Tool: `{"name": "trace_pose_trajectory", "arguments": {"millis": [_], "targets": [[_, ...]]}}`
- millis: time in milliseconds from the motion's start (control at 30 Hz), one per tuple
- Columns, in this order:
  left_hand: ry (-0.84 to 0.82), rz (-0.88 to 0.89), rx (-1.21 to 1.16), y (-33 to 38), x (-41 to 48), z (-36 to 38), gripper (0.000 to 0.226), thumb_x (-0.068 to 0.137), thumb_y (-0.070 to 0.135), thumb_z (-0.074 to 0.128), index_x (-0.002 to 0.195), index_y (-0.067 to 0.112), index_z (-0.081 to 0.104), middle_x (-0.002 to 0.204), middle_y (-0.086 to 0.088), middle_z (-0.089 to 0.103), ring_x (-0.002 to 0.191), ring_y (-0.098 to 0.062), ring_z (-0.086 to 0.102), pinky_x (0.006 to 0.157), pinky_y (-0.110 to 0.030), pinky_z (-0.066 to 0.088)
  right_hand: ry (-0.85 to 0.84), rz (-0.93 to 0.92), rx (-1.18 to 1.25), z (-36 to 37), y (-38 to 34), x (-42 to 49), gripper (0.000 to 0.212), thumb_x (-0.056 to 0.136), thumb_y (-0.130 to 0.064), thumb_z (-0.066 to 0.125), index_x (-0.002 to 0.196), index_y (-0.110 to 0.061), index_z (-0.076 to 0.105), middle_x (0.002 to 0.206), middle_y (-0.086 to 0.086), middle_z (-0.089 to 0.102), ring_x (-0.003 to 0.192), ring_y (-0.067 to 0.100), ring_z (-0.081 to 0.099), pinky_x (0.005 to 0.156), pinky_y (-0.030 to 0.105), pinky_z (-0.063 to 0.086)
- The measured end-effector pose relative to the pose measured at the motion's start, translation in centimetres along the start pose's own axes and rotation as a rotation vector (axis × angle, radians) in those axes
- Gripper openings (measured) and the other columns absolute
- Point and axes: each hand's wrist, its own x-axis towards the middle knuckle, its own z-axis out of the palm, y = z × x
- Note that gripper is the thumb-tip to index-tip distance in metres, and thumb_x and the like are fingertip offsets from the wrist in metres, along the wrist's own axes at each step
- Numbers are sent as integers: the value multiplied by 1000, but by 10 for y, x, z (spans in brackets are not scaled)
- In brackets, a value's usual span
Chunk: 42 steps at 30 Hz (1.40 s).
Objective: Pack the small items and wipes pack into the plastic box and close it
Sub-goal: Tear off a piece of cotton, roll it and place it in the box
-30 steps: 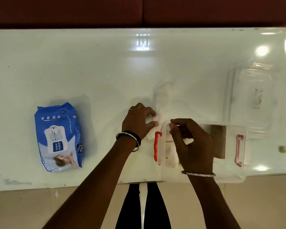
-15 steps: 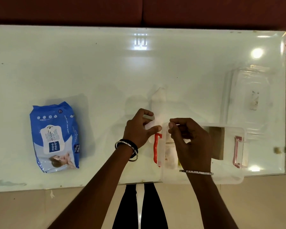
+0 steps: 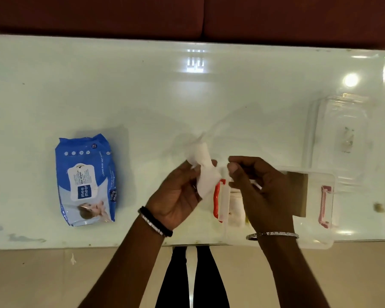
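Observation:
A clear plastic box (image 3: pixel 313 232) with red latches stands at the table's near right edge, holding a brown card (image 3: pixel 298 194) and pale items (image 3: pixel 235 210). My left hand (image 3: pixel 176 194) holds a white cloth-like item (image 3: pixel 206 172) raised just left of the box's red latch (image 3: pixel 217 201). My right hand (image 3: pixel 260 192) hovers over the box's left part with thumb and fingers pinched; whether it grips anything I cannot tell. The blue wipes pack (image 3: pixel 87 181) lies flat on the table at the left, apart from both hands.
The box's clear lid (image 3: pixel 340 134) lies on the white table (image 3: pixel 165 103) beyond the box, near the right edge. A small object (image 3: pixel 379 207) sits at the far right edge. My legs and the floor show below the near edge.
My left hand has lifted the white item off the table and turned palm up with it. The right hand stays over the box.

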Motion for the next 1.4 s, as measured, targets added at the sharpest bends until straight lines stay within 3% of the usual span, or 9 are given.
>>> {"name": "trace_pose_trajectory", "arguments": {"millis": [167,400,633,767,967,1133,1233,1333,1400], "targets": [[-85,63,157,-22,-26,0,49,90,-3,52,139,5,47,129,-26,59,113,-38,61,99,-48,50,-194,-57,-20,8,-18,-16,17,84,-29,73,100,-28,75,92,-15,74,88,-2,67,67,13,54],[-56,183,569,-19,-41,-3,35,89,9,61,110,34,71,106,-4,76,96,-22,73,75,-31,59,-321,-56,-197,9,-14,-22,20,79,-33,77,97,-28,75,89,-14,72,86,3,66,68,18,57],[138,231,519,-5,-50,-22,23,80,20,66,102,17,66,101,-16,76,94,-31,73,70,-34,60,-225,47,8,7,-14,-20,14,76,-26,80,84,-21,69,78,-3,76,66,24,70,55,36,58],[249,236,500,3,-62,-29,17,79,18,64,94,11,61,93,-13,77,90,-28,74,70,-32,61,-210,81,42,5,-14,-18,26,69,-25,85,89,-23,69,83,-1,76,74,19,73,69,34,62],[499,340,724,9,-71,-22,10,95,16,55,103,14,61,101,-3,75,103,-23,69,86,-40,57,-191,-75,-45,2,-14,-16,25,65,-22,88,85,-23,75,82,-9,74,74,3,66,61,7,48],[206,677,1351,9,-72,14,31,93,36,56,123,30,58,127,21,60,125,-4,51,96,-26,46,-182,-261,-148,4,-16,-20,27,67,-5,87,90,-17,78,97,-2,69,93,9,67,80,21,58],[114,747,1622,14,-64,25,37,89,42,58,125,32,57,127,25,57,125,0,46,101,-30,43,-191,-305,-182,4,-19,-21,23,72,-5,84,92,-17,79,103,-1,70,98,9,68,84,28,59],[92,699,1704,23,-57,24,37,87,45,59,122,33,60,116,25,61,115,0,50,96,-37,45,-176,-334,-115,4,-23,-21,26,74,-3,82,93,-20,76,98,-5,74,96,10,70,83,30,59],[67,679,1689,28,-56,22,35,85,46,62,119,36,60,110,26,62,108,5,51,96,-22,43,-198,-322,-69,5,-24,-20,33,75,-2,80,97,-25,71,96,-14,73,93,6,70,82,23,58]]}}
